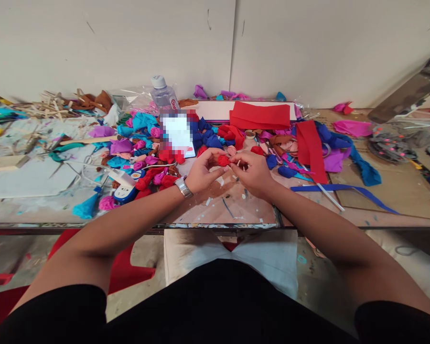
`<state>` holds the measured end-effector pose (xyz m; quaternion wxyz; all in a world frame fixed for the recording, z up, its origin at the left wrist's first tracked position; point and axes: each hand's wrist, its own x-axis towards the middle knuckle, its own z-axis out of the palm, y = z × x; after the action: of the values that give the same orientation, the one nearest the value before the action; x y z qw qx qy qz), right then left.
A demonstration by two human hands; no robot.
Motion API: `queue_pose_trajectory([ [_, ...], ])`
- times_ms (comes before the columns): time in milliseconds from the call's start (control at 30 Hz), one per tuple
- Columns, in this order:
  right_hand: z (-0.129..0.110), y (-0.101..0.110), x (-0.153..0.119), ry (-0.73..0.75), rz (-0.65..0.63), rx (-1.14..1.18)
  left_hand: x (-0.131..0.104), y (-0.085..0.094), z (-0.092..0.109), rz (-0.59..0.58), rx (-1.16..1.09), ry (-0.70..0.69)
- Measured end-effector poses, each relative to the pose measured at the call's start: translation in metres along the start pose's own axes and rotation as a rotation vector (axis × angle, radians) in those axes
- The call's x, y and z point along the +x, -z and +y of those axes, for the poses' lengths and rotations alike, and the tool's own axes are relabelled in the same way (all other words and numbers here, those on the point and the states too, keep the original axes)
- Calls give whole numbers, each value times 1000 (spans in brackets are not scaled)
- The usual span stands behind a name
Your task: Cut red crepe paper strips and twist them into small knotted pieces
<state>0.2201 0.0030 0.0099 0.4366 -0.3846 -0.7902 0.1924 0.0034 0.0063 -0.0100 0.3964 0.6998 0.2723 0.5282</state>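
Red bundle (pixel 223 160): held up just above the tabletop (pixel 218 210), small and crumpled; both hands are used at once, probably so its folds are kept from springing loose.
Left hand (pixel 205 168): curved round the left side, forefinger above and thumb below, the gap nearly closed on the bundle.
Right hand (pixel 254 173): thumb and forefinger pinched almost together on the right edge; any tail caught behind them cannot be made out.
Bundle and fingers: caught between the two sets of fingertips, touched from both sides, its front left uncovered.
Phone (pixel 189 149): tilted in front of the bottle (pixel 161 98) (the screen is blurred, alas), seemingly angled for easy viewing.
Red strips (pixel 260 115): laid beyond the hands, presumably within reach.
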Motion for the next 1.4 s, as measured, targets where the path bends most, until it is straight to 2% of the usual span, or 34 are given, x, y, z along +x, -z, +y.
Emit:
queue_pose_trajectory([
  [200,-2,-8,0,-260,27,339,0,1,-4,-65,8,188],
  [400,-4,-8,3,-404,-31,547,1,4,-3,-109,182,201],
  [667,-11,-8,2,-481,-31,547,0,4,4,-98,286,173],
  [867,-10,-12,1,-425,-41,393,-1,3,-2,-103,330,186],
  [1067,3,-9,6,-445,84,345,-2,3,9,-101,466,162],
  [1233,14,-3,23,-414,38,174,-5,3,27,-323,564,56],
  [1400,23,-17,43,-382,-59,-113,-8,-1,32,-558,522,-36],
])
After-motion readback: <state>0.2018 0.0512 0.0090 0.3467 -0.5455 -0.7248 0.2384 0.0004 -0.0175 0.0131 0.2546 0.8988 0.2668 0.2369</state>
